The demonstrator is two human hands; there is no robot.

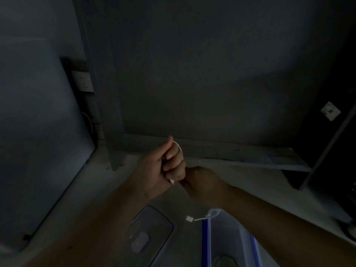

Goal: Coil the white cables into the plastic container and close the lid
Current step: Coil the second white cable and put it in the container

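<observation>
My left hand (pixel 165 168) is a raised fist closed on a thin white cable (pixel 178 146); a loop arcs over the knuckles and a white tip pokes out below the fist. My right hand (pixel 202 185) is closed just right of it, touching it, its fingers hidden in the dark. Below, a clear plastic container (pixel 227 237) with blue edges stands open. A second white cable (pixel 200 218) hangs over its near-left corner, its plug lying on the floor. The clear lid (pixel 152 234) lies flat to the container's left.
The scene is very dim. A grey floor lies below, with a dark wall ahead and a low ledge (pixel 240 157) along it. A pale panel (pixel 38 141) leans at the left beside a wall socket (pixel 82 80). Dark furniture (pixel 327 151) stands at the right.
</observation>
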